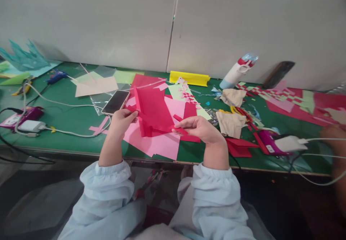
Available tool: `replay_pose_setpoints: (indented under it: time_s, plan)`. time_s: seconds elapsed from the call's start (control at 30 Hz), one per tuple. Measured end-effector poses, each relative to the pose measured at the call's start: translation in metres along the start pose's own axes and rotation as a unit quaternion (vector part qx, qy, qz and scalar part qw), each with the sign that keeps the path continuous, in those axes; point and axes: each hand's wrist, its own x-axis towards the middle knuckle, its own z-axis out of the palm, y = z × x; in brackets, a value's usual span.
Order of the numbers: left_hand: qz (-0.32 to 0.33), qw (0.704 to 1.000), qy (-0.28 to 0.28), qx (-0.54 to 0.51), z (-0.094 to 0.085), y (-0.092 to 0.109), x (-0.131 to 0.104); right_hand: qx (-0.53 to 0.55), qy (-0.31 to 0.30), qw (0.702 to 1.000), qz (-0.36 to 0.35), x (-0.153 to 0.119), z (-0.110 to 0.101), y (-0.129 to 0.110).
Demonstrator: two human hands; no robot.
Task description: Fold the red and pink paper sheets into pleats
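Observation:
A red paper strip [156,123] stretches between my two hands above the table. My left hand [124,117] pinches its left end, near the phone. At the other end, my right hand [189,125] holds the strip between thumb and fingers, with a short red piece sticking up beside the fingertips. Behind the strip is a folded red paper piece [154,105] with a raised edge on its left side. Pink paper sheets [164,145] lie beneath it.
The phone [116,102] and a white cable are at the left. A yellow folded strip [189,78] lies near the wall. A bottle [238,70], paper scraps and a power socket [273,142] are at the right. Another person's arm [333,135] shows at the right edge.

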Motion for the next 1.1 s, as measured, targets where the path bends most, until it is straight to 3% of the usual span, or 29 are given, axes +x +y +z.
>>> replay_pose_setpoints:
  time_s: [0.27,0.4,0.53,0.87,1.1]
  plan:
    - [0.022,0.988,-0.134,0.076,0.015,0.004,-0.014,-0.022,0.050,0.998,0.026,0.016,0.025,-0.001]
    - [0.041,0.963,-0.233,0.129,0.026,0.013,-0.026,-0.073,0.124,0.989,0.018,0.030,0.042,0.006]
    - [0.053,0.941,-0.302,0.145,0.032,0.018,-0.034,-0.062,0.131,0.989,-0.006,0.038,0.054,0.010]
    - [0.084,0.931,-0.326,0.139,0.034,0.017,-0.037,0.035,0.238,0.971,0.002,0.045,0.065,0.009]
    - [0.120,0.931,-0.315,0.136,0.036,0.019,-0.038,0.062,0.197,0.978,0.021,0.044,0.062,0.012]
